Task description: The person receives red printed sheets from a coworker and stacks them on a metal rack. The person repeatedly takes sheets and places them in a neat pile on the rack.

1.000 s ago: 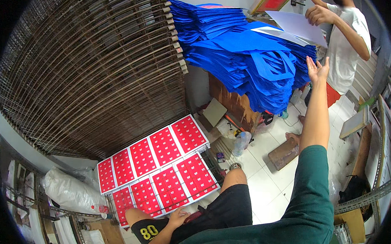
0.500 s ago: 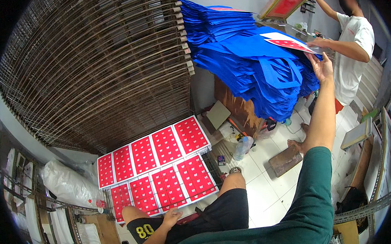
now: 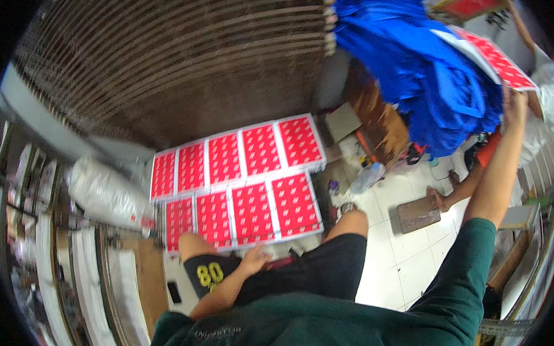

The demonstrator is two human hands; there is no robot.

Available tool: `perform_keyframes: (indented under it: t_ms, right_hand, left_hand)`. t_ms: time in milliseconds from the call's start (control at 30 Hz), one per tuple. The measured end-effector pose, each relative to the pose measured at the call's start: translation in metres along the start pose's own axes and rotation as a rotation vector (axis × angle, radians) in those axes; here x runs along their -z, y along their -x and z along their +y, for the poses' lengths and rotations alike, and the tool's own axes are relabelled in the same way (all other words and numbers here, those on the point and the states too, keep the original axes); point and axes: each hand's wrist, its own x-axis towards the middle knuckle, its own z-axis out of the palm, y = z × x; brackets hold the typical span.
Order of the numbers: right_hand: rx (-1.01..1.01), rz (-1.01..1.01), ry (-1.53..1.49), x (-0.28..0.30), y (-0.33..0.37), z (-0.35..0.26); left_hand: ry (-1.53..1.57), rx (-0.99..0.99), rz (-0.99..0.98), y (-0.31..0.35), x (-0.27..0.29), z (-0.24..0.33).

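Well, our right hand [image 3: 514, 107] is at the edge of a red-printed sheet [image 3: 499, 59]

We have our right arm [image 3: 491, 175] stretched far out toward the upper right, nearly straight, the short green sleeve [image 3: 453, 276] ending around the elbow. The hand sits fingers uppermost against the sheet's near lower edge. Our fingertips meet that edge, but blur keeps us from telling whether they pinch it or only support it. The sheet slants over the edge of a pile of blue fabric [image 3: 444, 88], with a plain white sheet [image 3: 468, 47] showing along its left side. A co-worker [image 3: 552, 93] in a white top stands just beyond it.

Our left arm [image 3: 224, 290] bends across our black shorts [image 3: 322, 263], and the left hand [image 3: 255, 258] hangs over our lap, near the lower of two rows of printed sheets [image 3: 224, 158]. Its fingers look loosely bent; we cannot tell whether they are spread or pressed together. Those rows lie side by side before our knees, beneath the tall wire rack [image 3: 189, 62]. On the white tiled floor [image 3: 382, 260], a brown block [image 3: 417, 215] lies next to the co-worker's bare foot [image 3: 438, 199].
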Motion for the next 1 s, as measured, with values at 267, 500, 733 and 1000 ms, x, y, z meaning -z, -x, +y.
perform_keyframes:
  t_ms: [267, 500, 733, 1000]
  right_hand:
    - [0.236, -0.125, -0.265, 0.0, 0.063, -0.054]
    - [0.172, -0.205, -0.088, -0.177, 0.249, -0.101]
    - [-0.505, -0.442, -0.168, -0.311, 0.42, -0.085]
    - [-1.131, -0.269, -0.348, -0.354, 0.539, 0.004]
  left_hand:
    - [0.12, -0.091, 0.175, 0.027, 0.031, 0.017]
    - [0.04, -0.083, 0.2, 0.049, 0.048, -0.005]
    - [-0.156, 0.049, 0.034, 0.05, 0.055, -0.002]
    - [-0.187, 0.021, 0.078, 0.062, 0.063, -0.002]
